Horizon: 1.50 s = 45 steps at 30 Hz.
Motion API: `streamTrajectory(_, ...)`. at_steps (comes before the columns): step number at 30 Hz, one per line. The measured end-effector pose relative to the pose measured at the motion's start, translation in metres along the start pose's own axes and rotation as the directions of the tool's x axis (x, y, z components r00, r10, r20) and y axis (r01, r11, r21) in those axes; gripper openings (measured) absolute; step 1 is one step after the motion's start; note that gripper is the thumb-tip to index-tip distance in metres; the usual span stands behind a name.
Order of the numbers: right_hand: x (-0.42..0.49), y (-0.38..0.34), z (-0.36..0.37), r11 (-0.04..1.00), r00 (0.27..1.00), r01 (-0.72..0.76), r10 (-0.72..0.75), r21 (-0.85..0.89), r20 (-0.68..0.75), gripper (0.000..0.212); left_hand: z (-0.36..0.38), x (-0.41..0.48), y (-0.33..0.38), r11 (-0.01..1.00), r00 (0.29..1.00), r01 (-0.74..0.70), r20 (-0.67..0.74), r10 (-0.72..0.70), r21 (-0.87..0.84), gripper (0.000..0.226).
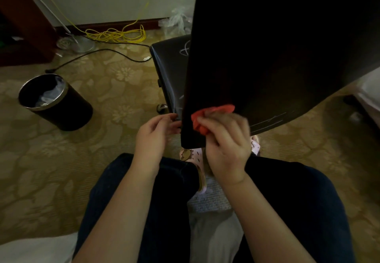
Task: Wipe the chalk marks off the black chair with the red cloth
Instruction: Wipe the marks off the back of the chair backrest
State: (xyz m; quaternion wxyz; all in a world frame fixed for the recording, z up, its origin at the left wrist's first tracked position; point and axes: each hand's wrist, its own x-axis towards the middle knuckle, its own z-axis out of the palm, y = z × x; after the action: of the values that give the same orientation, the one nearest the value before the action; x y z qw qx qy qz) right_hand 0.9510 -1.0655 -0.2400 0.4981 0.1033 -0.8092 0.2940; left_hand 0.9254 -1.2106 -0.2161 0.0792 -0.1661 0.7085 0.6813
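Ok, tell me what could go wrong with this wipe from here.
1. The black chair stands on a caster; the right hand pushing the red cloth could roll it away, and the left hand is only at its edge.
2. The chalk lines and the seat scribble lie away from the cloth and might be missed.

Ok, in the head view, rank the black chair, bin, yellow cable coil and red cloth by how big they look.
1. black chair, by far, though nearest the camera.
2. bin.
3. yellow cable coil and red cloth: unsure, the right hand covers part of the cloth.
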Motion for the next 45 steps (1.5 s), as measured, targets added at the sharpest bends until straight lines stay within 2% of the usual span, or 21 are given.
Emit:
streamTrajectory(3, -0.048, 0.023, 0.021, 0.995, 0.942, -0.076, 0.09, -0.057, 0.324, 0.027, 0.0, 0.001, 0.001, 1.0, 1.0, 0.002, -0.014, -0.001, 0.018, 0.028)
streamTrajectory(5, -0.057, 0.025, 0.026, 0.989, 0.895, -0.121, 0.144, -0.08, 0.422, 0.029, 0.0, 0.001, 0.001, 1.0, 1.0, -0.005, -0.018, 0.005, 0.025, 0.026)
streamTrajectory(7, -0.046, 0.014, 0.023, 0.99, 0.913, -0.134, 0.14, -0.044, 0.383, 0.03, 0.0, 0.001, 0.0, 1.0, 1.0, -0.013, -0.01, 0.013, 0.023, 0.026)
streamTrajectory(10, -0.004, -0.02, 0.009, 0.995, 0.991, -0.048, 0.037, 0.083, 0.127, 0.019, -0.001, 0.001, 0.0, 0.999, 0.999, -0.035, 0.008, 0.035, 0.019, 0.026)
streamTrajectory(12, 0.025, -0.037, 0.003, 0.992, 0.999, 0.033, -0.031, 0.119, -0.016, 0.011, -0.004, 0.004, -0.001, 0.999, 0.999, -0.041, 0.014, 0.041, 0.012, 0.029)
streamTrajectory(14, 0.029, -0.039, 0.007, 0.992, 0.996, 0.077, -0.073, 0.101, -0.041, 0.01, -0.005, 0.006, -0.002, 1.0, 1.0, -0.01, 0.021, 0.011, -0.02, 0.036)
streamTrajectory(16, 0.003, -0.024, 0.02, 0.992, 0.99, 0.109, -0.114, 0.071, 0.083, 0.014, -0.004, 0.008, -0.003, 0.996, 0.999, 0.052, 0.018, -0.05, -0.068, 0.045)
streamTrajectory(18, -0.039, 0.0, 0.038, 0.993, 0.938, 0.116, -0.122, 0.037, 0.324, 0.019, -0.004, 0.01, -0.004, 0.995, 0.995, 0.093, 0.025, -0.092, -0.044, 0.051)
streamTrajectory(20, -0.075, 0.023, 0.048, 0.998, 0.848, 0.047, -0.018, -0.041, 0.529, 0.021, -0.003, 0.011, -0.007, 0.993, 0.992, 0.12, 0.026, -0.12, 0.017, 0.053)
streamTrajectory(22, -0.09, 0.037, 0.049, 0.991, 0.8, -0.05, 0.114, -0.124, 0.589, 0.028, -0.004, 0.013, -0.009, 0.991, 0.992, 0.127, 0.007, -0.127, 0.032, 0.052)
streamTrajectory(23, -0.089, 0.038, 0.048, 0.986, 0.802, -0.095, 0.156, -0.135, 0.576, 0.031, -0.004, 0.015, -0.01, 0.991, 0.991, 0.132, -0.008, -0.131, 0.024, 0.05)
streamTrajectory(25, -0.072, 0.026, 0.041, 0.991, 0.87, -0.121, 0.131, -0.051, 0.476, 0.025, -0.006, 0.016, -0.011, 0.991, 0.99, 0.135, -0.047, -0.136, -0.007, 0.049)
streamTrajectory(28, -0.024, -0.006, 0.022, 0.997, 0.982, -0.045, 0.032, 0.065, 0.187, 0.018, -0.002, 0.015, -0.008, 0.994, 0.992, 0.112, -0.064, -0.112, 0.0, 0.047)
streamTrajectory(30, 0.001, -0.019, 0.013, 0.997, 0.999, 0.008, -0.01, 0.078, 0.034, 0.013, 0.002, 0.015, -0.007, 0.994, 0.993, 0.112, -0.05, -0.111, 0.009, 0.044)
streamTrajectory(31, 0.005, -0.021, 0.013, 0.997, 1.0, 0.018, -0.018, 0.074, 0.001, 0.012, 0.004, 0.014, -0.007, 0.994, 0.993, 0.113, -0.044, -0.113, 0.008, 0.043)
streamTrajectory(33, -0.009, -0.014, 0.022, 0.996, 0.999, 0.038, -0.04, 0.075, 0.035, 0.014, 0.004, 0.012, -0.009, 0.995, 0.994, 0.099, -0.04, -0.098, 0.017, 0.045)
streamTrajectory(35, -0.039, -0.001, 0.039, 0.996, 0.971, 0.045, -0.061, 0.076, 0.23, 0.02, 0.002, 0.009, -0.013, 0.996, 0.997, 0.075, -0.038, -0.073, 0.038, 0.047)
streamTrajectory(37, -0.07, 0.013, 0.054, 0.999, 0.899, -0.007, -0.011, 0.041, 0.438, 0.026, -0.001, 0.007, -0.015, 0.995, 0.996, 0.083, -0.044, -0.081, 0.061, 0.048)
streamTrajectory(40, -0.093, 0.027, 0.061, 0.987, 0.797, -0.16, 0.121, 0.014, 0.591, 0.034, -0.004, 0.008, -0.015, 0.992, 0.993, 0.098, -0.066, -0.093, 0.078, 0.033)
streamTrajectory(42, -0.088, 0.029, 0.056, 0.964, 0.797, -0.264, 0.222, -0.006, 0.562, 0.031, -0.004, 0.007, -0.012, 0.991, 0.996, 0.071, -0.056, -0.065, 0.115, 0.019)
streamTrajectory(45, -0.062, 0.032, 0.032, 0.92, 0.881, -0.391, 0.374, 0.002, 0.29, 0.03, 0.001, 0.003, -0.011, 0.97, 1.0, -0.026, 0.015, 0.023, 0.24, 0.029)
